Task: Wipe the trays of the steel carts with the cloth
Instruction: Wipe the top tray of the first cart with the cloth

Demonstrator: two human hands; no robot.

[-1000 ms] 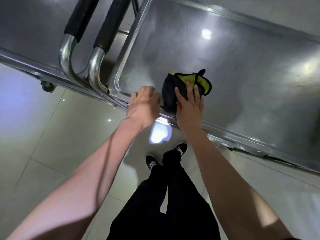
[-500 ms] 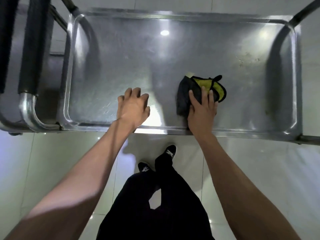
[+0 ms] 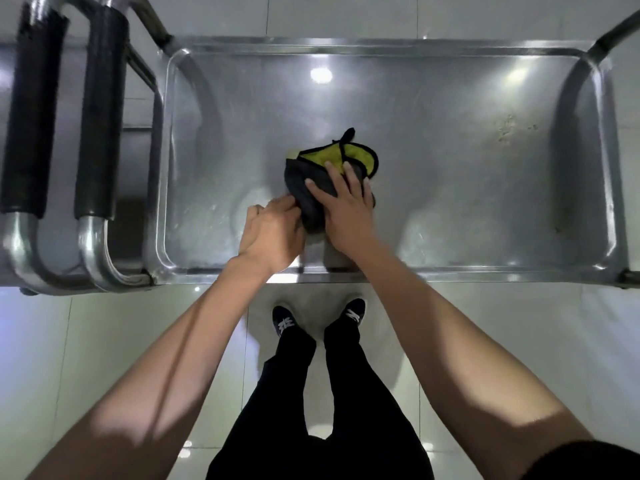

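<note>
The cloth (image 3: 313,188), black outside with a yellow face showing at its far edge, lay bunched on the tray (image 3: 450,168) a little left of centre and towards the near rim. The right hand (image 3: 346,209) lay flat on it, fingers straight and spread, pressing it to the steel. The left hand (image 3: 272,233) had its fingers curled at the cloth's left edge and seemed to be pinching it, though the fingertips were hidden.

To do this step well, the cloth probably wanted refolding into a flat pad, with the left hand pulling the loose edge under while the right held the bulk still. The palm should then cover it fully, so strokes run rim to rim. The speckled marks (image 3: 507,128) at the far right would need firmer passes.

Half a second before, the left hand rested open on bare steel, well apart from the cloth; it had since crossed to touch it. The cloth sat further right in view then, and the right hand was on it in both.
</note>
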